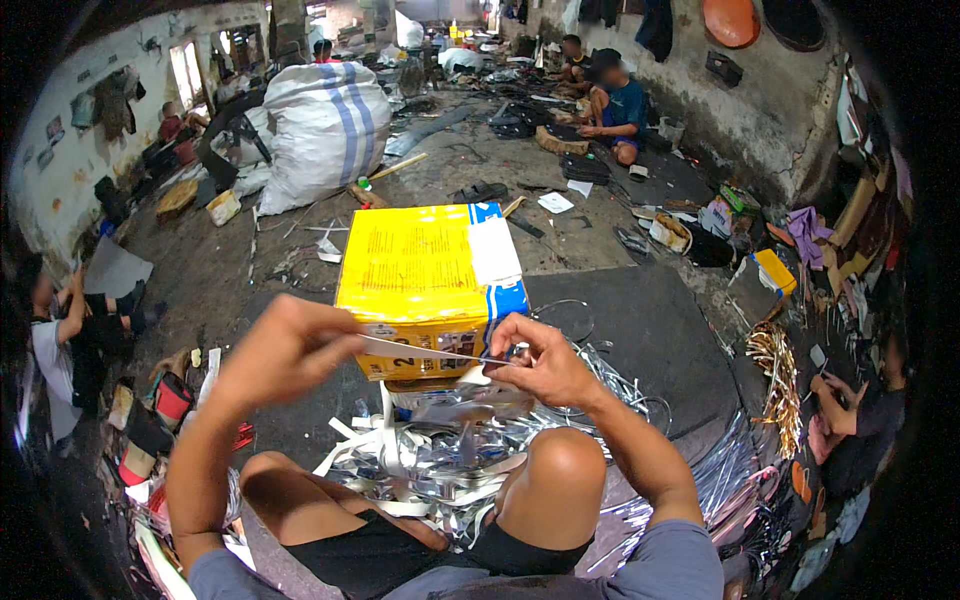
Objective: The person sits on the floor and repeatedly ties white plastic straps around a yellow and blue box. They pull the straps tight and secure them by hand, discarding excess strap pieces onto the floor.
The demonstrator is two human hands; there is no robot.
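A narrow pale strip (pixel 425 350) is stretched between my two hands in front of the yellow and blue box (pixel 410 250). My left hand (pixel 290 350), somewhat blurred, pinches its left end. The strip's right end is pinched by my right hand (pixel 545 362), close to the box's near right corner. Under my hands and between my knees lies a heap of shiny silver and white strips (pixel 410 455). Something silvery just below the strip is smeared by motion.
A bulging white sack with blue stripes (pixel 325 135) stands beyond the box. Bundles of silver strips (pixel 700 480) and gold strips (pixel 775 380) lie at my right. A person in a blue shirt (pixel 620 115) sits at the far right. Other people sit at both edges.
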